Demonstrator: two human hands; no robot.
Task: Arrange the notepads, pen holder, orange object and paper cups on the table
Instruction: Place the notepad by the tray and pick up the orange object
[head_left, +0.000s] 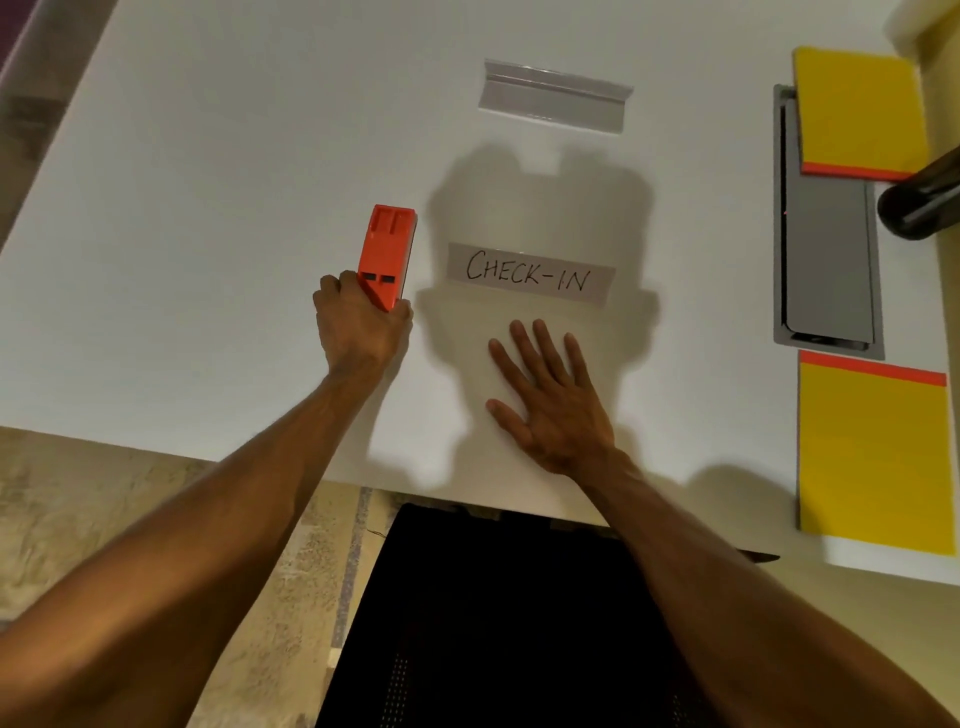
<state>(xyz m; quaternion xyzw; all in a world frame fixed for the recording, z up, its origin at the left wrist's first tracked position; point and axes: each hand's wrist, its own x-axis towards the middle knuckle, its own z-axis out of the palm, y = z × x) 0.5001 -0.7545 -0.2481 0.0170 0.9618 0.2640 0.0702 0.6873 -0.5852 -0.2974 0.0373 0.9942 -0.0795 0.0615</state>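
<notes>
My left hand (358, 325) grips the near end of the orange object (387, 252), a long orange plastic block lying on the white table (208, 208) left of centre. My right hand (550, 400) lies flat on the table, fingers spread, just below a paper strip reading CHECK-IN (530, 273). Two yellow notepads with orange binding edges sit at the right: one at the far right (857, 111), one near the front edge (875, 457). A dark cylinder (919, 202), possibly the pen holder, pokes in at the right edge. No paper cups are in view.
A clear plastic sign stand (553, 96) lies at the far centre. A grey cable hatch (826, 260) is set into the table between the notepads. A black chair back (493, 623) sits under me at the table's front edge.
</notes>
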